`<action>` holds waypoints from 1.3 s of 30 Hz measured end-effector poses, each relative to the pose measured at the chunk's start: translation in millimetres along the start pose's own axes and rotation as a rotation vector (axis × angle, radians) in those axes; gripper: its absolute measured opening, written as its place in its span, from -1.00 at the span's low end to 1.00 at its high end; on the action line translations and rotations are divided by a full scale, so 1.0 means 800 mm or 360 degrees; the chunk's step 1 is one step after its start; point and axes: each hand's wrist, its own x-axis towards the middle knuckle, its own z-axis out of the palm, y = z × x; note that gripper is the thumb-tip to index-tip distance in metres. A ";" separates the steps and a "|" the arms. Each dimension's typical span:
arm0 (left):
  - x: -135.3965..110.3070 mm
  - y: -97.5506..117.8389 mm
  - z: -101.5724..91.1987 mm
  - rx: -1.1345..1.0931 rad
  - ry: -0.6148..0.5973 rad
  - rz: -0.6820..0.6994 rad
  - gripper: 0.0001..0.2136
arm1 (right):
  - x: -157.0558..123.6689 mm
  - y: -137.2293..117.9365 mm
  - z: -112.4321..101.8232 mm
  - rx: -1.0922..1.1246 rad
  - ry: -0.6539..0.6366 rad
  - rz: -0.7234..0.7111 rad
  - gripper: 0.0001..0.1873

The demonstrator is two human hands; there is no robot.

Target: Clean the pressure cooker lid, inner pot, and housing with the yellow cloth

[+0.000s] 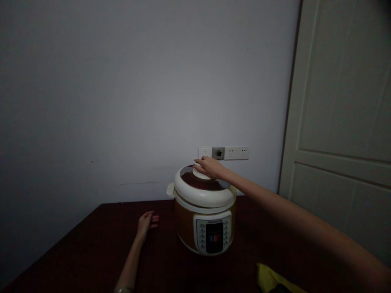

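Note:
An electric pressure cooker point(204, 211) stands on a dark wooden table point(91, 252), with a white lid, a brown top and a control panel facing me. My right hand point(210, 167) reaches over it and rests on the white lid knob, fingers curled over it. My left hand point(147, 223) lies on the table to the cooker's left, fingers loosely spread and holding nothing.
A row of wall sockets point(224, 153) sits on the grey wall just behind the cooker. A white door point(342, 122) stands at the right. A yellow cloth point(271, 278) lies at the table's near edge, right of centre.

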 end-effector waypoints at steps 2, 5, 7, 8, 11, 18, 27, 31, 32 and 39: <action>-0.003 0.009 0.002 -0.0027 0.0042 0.0015 -0.87 | 0.000 0.001 0.001 0.0024 0.0002 0.0005 -0.49; -0.007 0.046 0.006 -0.0072 0.0174 0.0122 -0.84 | 0.002 0.005 0.003 0.0088 0.0021 0.0002 -0.49; -0.013 0.092 0.015 -0.0099 0.0266 0.0280 -0.82 | 0.004 0.009 0.004 0.0151 0.0050 -0.0011 -0.48; -0.019 0.120 0.024 -0.0111 0.0289 0.0378 -0.81 | 0.006 0.010 0.005 0.0195 0.0069 -0.0013 -0.47; -0.046 0.208 0.067 0.0030 0.0171 0.1012 -0.82 | 0.012 0.015 0.008 0.0371 0.0108 0.0061 -0.40; -0.101 0.312 0.195 0.1166 -0.0966 0.1585 -0.61 | 0.021 0.025 0.005 0.0739 0.0057 0.0300 -0.25; -0.099 0.295 0.240 0.1588 -0.1755 0.1497 -0.39 | 0.022 0.052 0.017 0.1280 -0.0134 0.0212 -0.26; -0.085 0.283 0.247 0.1462 -0.1738 0.1428 -0.49 | 0.018 0.050 0.030 0.1465 -0.0067 0.0199 -0.37; -0.083 0.281 0.247 0.1459 -0.1724 0.1412 -0.51 | 0.018 0.049 0.031 0.1472 -0.0060 0.0214 -0.35; -0.078 0.281 0.245 0.1410 -0.1641 0.1409 -0.40 | 0.019 0.051 0.033 0.1478 -0.0056 0.0182 -0.30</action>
